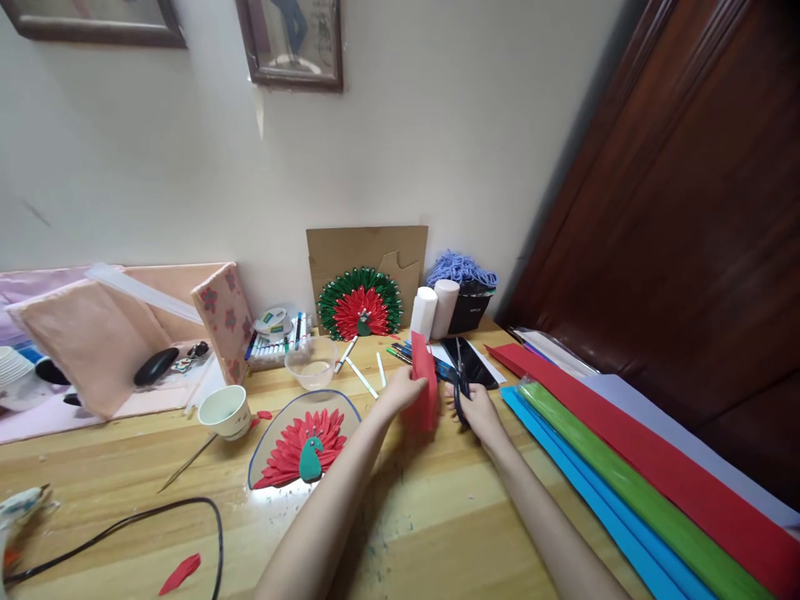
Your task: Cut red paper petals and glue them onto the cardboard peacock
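My left hand (403,392) pinches a folded strip of red paper (423,354), held upright above the table. To its right, my right hand (481,411) is closed on dark-handled scissors (461,387), whose blades point away from me. Strip and scissors are apart. Left of my left forearm lies a red paper peacock (311,446) with a green body, on a clear sheet with a blue outline. Behind, a finished-looking green and red peacock fan (361,304) leans against brown cardboard (368,242).
Rolled coloured papers (600,417) line the right side. A paper bowl (225,412), a clear plastic bowl (311,364) and a box of markers (278,348) stand left. Two white rolls (434,308) and a phone (472,362) are behind my hands. A black cable (125,521) crosses the front left.
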The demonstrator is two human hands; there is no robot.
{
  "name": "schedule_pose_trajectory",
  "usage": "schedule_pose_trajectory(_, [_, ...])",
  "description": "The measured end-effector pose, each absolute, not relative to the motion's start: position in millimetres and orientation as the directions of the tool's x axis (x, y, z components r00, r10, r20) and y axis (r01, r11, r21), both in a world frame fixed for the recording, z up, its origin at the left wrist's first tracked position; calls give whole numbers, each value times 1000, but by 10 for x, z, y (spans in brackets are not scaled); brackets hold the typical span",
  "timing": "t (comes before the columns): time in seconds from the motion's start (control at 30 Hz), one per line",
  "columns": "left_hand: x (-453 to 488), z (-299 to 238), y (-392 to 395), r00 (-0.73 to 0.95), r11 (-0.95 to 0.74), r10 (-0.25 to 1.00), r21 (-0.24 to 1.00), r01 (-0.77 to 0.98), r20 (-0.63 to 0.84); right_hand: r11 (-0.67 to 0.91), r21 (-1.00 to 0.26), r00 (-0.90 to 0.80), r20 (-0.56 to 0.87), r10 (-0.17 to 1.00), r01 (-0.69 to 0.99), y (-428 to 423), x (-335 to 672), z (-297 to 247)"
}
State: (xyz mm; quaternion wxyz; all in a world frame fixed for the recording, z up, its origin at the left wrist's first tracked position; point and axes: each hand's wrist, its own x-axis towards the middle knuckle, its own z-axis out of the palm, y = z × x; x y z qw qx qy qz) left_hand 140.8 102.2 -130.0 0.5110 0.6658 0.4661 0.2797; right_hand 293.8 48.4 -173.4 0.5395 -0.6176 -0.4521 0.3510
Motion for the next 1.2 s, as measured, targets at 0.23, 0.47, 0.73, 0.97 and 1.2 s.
schedule_pose_trajectory(0.23, [940,-943,763,667,-11,709,942,336,-230,-33,-971,328,-112,938,-236,340,2572,-1476])
schedule_pose_trajectory(0.47, [764,-1126,906,501,86,832,947,308,-238,121,-902,460,-93,883,-415,311,2470,-1485])
schedule_pose_trajectory(0.73, [722,-1256,933,393,267,886,964,2,-247,220,-886,543,-42,839,-408,305,2451,-1515])
schedule_pose_trajectory(0.97, [959,-1373,796,440,409,861,863,-297,-257,301,-877,649,-15,760,-374,315,2515,-1495])
schedule_pose_trajectory(1.2, [1297,-1373,558,341,363,907,871,-330,-249,360,-842,673,-4,739,-401,299,2480,-1445])
